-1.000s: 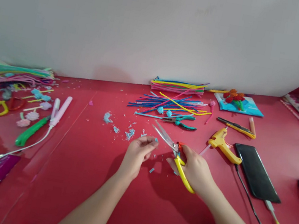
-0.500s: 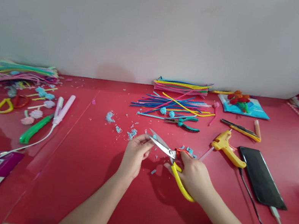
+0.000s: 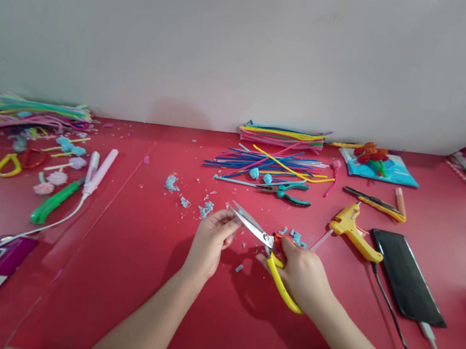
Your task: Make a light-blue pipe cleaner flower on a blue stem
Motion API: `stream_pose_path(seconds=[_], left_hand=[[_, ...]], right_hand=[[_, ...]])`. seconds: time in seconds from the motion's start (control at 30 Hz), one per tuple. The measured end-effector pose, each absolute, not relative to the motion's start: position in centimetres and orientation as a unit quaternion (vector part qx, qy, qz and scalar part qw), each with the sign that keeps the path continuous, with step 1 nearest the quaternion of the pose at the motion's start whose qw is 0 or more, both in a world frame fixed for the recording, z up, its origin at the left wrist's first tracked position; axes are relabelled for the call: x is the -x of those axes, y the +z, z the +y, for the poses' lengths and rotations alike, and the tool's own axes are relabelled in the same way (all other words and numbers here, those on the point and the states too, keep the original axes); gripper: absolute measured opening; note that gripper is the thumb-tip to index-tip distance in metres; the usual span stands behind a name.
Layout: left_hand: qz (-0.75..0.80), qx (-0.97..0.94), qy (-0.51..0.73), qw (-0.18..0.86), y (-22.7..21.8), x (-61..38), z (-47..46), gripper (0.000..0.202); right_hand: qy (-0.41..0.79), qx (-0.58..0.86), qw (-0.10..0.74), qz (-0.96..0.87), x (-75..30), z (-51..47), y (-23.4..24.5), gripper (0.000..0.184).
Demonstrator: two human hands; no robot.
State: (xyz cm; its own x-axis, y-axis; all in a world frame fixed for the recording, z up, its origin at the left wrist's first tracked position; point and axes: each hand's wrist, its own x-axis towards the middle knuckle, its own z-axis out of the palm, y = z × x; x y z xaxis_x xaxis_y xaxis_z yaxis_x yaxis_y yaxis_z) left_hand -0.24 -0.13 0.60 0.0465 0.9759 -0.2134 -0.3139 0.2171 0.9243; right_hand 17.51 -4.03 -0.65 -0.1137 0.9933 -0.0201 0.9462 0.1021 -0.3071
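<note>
Scissors [image 3: 263, 246]: bright steel blades, smooth yellow plastic loops, red spot at the pivot; low over the red table [image 3: 125, 300], centre front, blades pointing left and away, nearly together. Gripped by right hand [image 3: 303, 274], fingers curled tight through and around the loops. Left hand [image 3: 209, 242] drawn into a pinch, fingertips [image 3: 229, 222] at the blade tips; contents of the pinch too small to tell. Fuzzy pale-blue clippings [image 3: 204, 208] scattered just beyond left hand, a few more beside the pivot. Farther back: loose heap of thin, straight pipe cleaners [image 3: 271, 160], blue, pink and yellow; green-handled pliers [image 3: 288, 191] against its near edge. Right of scissors: yellow glue gun [image 3: 352, 228], then flat black phone [image 3: 407, 276] with cable plugged in.
</note>
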Motion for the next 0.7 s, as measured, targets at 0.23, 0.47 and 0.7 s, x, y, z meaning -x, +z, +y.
stream_pose_path(seconds=[0.23,0.47,0.7], left_hand=[[0.458,-0.361,0.514,0.629,0.71,0.27,-0.14,0.016],[0.461,-0.364,0.512,0.627,0.75,0.36,-0.06,0.019],[0.456,-0.37,0.501,0.636,0.87,0.49,-0.02,0.021]], right_hand=[[0.117,0.655,0.106,-0.739,-17.49,-4.06,-0.61,0.038],[0.113,0.66,0.106,-0.735,-17.69,-3.91,-0.72,0.038],[0.124,0.677,0.086,-0.721,-17.75,-3.77,-0.38,0.035]])
